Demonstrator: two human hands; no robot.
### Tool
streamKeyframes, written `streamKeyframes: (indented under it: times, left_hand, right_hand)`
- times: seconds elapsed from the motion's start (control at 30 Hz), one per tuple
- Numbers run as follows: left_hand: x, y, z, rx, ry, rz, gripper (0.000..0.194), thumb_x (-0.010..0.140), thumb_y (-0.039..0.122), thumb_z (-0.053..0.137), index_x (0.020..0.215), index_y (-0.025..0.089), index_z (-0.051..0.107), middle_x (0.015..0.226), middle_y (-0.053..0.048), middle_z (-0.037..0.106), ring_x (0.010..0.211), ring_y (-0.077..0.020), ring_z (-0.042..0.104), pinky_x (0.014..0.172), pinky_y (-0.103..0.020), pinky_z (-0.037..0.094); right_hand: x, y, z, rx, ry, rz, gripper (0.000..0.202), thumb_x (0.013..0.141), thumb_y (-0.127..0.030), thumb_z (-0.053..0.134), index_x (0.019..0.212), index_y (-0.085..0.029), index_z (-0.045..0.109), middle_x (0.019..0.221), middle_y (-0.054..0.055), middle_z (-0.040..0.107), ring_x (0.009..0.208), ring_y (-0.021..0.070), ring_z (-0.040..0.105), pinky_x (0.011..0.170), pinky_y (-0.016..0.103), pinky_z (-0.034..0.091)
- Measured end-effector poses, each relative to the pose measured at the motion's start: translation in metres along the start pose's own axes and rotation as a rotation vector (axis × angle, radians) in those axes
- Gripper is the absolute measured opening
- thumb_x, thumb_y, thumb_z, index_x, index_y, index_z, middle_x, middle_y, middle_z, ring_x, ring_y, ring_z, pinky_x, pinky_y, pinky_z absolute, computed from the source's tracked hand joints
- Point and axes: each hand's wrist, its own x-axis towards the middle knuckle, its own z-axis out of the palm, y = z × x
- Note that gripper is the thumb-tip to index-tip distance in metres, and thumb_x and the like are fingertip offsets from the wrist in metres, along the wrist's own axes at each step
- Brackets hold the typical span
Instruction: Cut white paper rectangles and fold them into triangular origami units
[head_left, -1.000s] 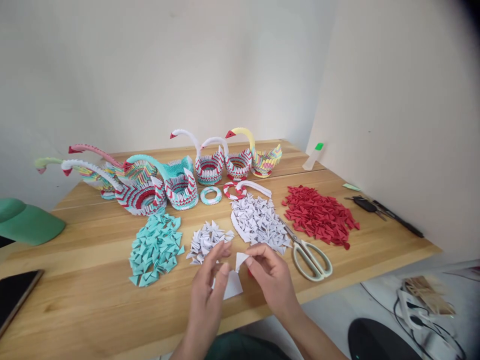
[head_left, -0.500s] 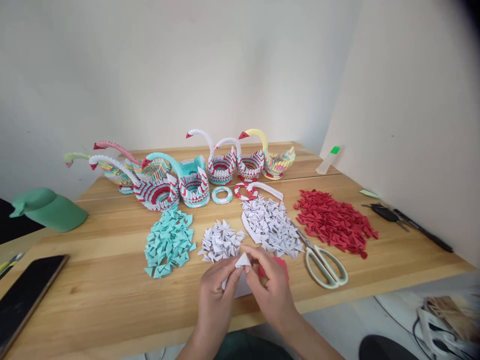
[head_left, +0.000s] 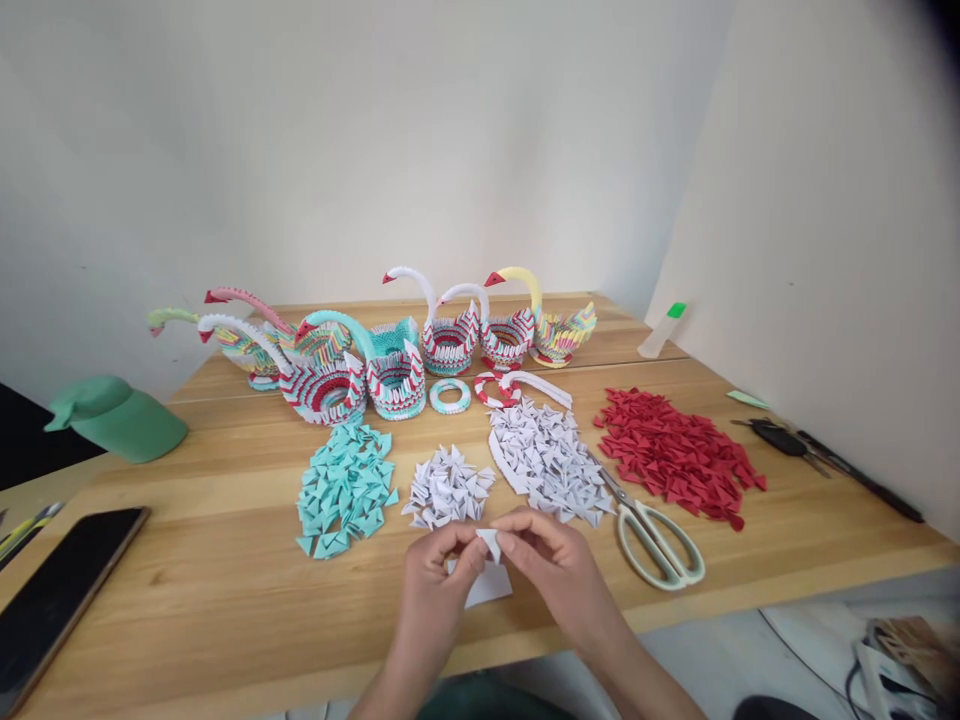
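Between my two hands is a small folded white paper triangle (head_left: 490, 544), held above the front of the wooden table. My left hand (head_left: 442, 575) pinches its left side with thumb and forefinger. On the other side, my right hand (head_left: 551, 560) grips it the same way. Flat white paper (head_left: 489, 584) lies on the table under my hands, partly covered by them. Just beyond my fingers is a small pile of white folded pieces (head_left: 450, 487). A larger white pile (head_left: 553, 460) spreads behind my right hand, next to scissors (head_left: 660, 545) with pale handles.
Turquoise pieces (head_left: 346, 490) are heaped to the left, red pieces (head_left: 679, 455) to the right. Several paper swans (head_left: 396, 380) stand at the back, with paper rings (head_left: 450, 396) before them. A phone (head_left: 64, 590) and a green jug (head_left: 116, 420) are at left; keys (head_left: 780, 435) lie far right.
The paper triangle has turned so its point now faces downward, and my fingers have shifted on it. The red paper near my right hand no longer shows. The whole view has shifted slightly.
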Motion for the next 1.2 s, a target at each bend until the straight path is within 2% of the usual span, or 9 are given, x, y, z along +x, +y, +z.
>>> streamKeyframes:
  times: [0.1,0.2,0.43,0.53,0.63,0.9,1.1,1.2]
  left_hand:
    - [-0.001,-0.001,0.001,-0.121,-0.049,-0.067,0.021,0.08,0.03,0.063,0.066,0.015,0.069,0.06,-0.001,0.064,0.059,-0.0152,0.057,0.06,-0.023,0.045]
    - [-0.002,-0.001,0.001,-0.161,-0.032,-0.081,0.02,0.08,0.032,0.064,0.073,0.016,0.072,0.062,-0.002,0.066,0.062,-0.0159,0.059,0.062,-0.023,0.047]
    - [-0.006,0.008,0.002,-0.073,0.032,0.033,0.021,0.085,0.028,0.06,0.07,0.017,0.069,0.062,-0.002,0.066,0.061,-0.0152,0.06,0.061,-0.022,0.047]
    - [-0.008,0.008,0.003,-0.03,0.041,0.065,0.019,0.085,0.026,0.06,0.075,0.017,0.073,0.063,-0.002,0.067,0.062,-0.0154,0.06,0.061,-0.022,0.048]
    - [-0.009,0.004,0.003,-0.088,0.042,0.032,0.018,0.084,0.029,0.061,0.08,0.017,0.074,0.065,-0.002,0.068,0.062,-0.0159,0.06,0.061,-0.023,0.049]
    - [-0.007,-0.002,0.004,-0.173,-0.015,-0.055,0.02,0.082,0.03,0.063,0.069,0.015,0.069,0.058,-0.001,0.063,0.058,-0.0142,0.057,0.059,-0.023,0.046]
    - [0.001,0.004,0.002,-0.039,0.003,0.022,0.019,0.081,0.024,0.059,0.065,0.016,0.063,0.058,-0.001,0.062,0.058,-0.0141,0.055,0.058,-0.022,0.044]
    - [0.006,0.004,-0.001,0.082,0.033,0.08,0.016,0.081,0.024,0.059,0.067,0.016,0.064,0.06,-0.001,0.063,0.059,-0.015,0.056,0.059,-0.023,0.045]
  right_hand:
    - [0.003,-0.003,-0.002,0.138,0.038,0.099,0.017,0.081,-0.038,0.069,0.082,-0.021,0.072,0.07,0.0,0.067,0.068,0.0152,0.06,0.065,0.024,0.047]
    - [0.003,-0.005,-0.001,0.18,0.072,0.125,0.018,0.077,-0.038,0.073,0.079,-0.021,0.071,0.066,-0.002,0.065,0.064,0.0131,0.057,0.063,0.023,0.044]
    - [0.001,-0.005,-0.001,0.195,0.032,0.132,0.021,0.076,-0.04,0.075,0.077,-0.019,0.071,0.066,-0.001,0.064,0.064,0.0131,0.056,0.064,0.024,0.042]
    - [-0.001,-0.004,0.0,0.231,0.04,0.128,0.021,0.076,-0.039,0.075,0.077,-0.019,0.071,0.065,-0.001,0.064,0.064,0.013,0.056,0.063,0.024,0.042]
    - [-0.002,-0.001,0.0,0.233,0.049,0.136,0.02,0.076,-0.039,0.074,0.077,-0.019,0.07,0.064,-0.002,0.063,0.062,0.0124,0.055,0.063,0.024,0.042]
    - [-0.001,0.009,-0.003,0.233,0.028,0.137,0.022,0.078,-0.04,0.073,0.08,-0.018,0.07,0.065,-0.001,0.062,0.064,0.0127,0.056,0.064,0.024,0.043]
    - [0.007,0.003,-0.003,0.195,-0.026,0.137,0.019,0.08,-0.037,0.072,0.079,-0.018,0.068,0.067,-0.002,0.061,0.066,0.0129,0.057,0.066,0.024,0.043]
    - [0.014,-0.002,-0.004,0.144,-0.053,0.077,0.014,0.081,-0.033,0.07,0.078,-0.019,0.069,0.068,-0.002,0.061,0.066,0.0127,0.056,0.065,0.024,0.043]
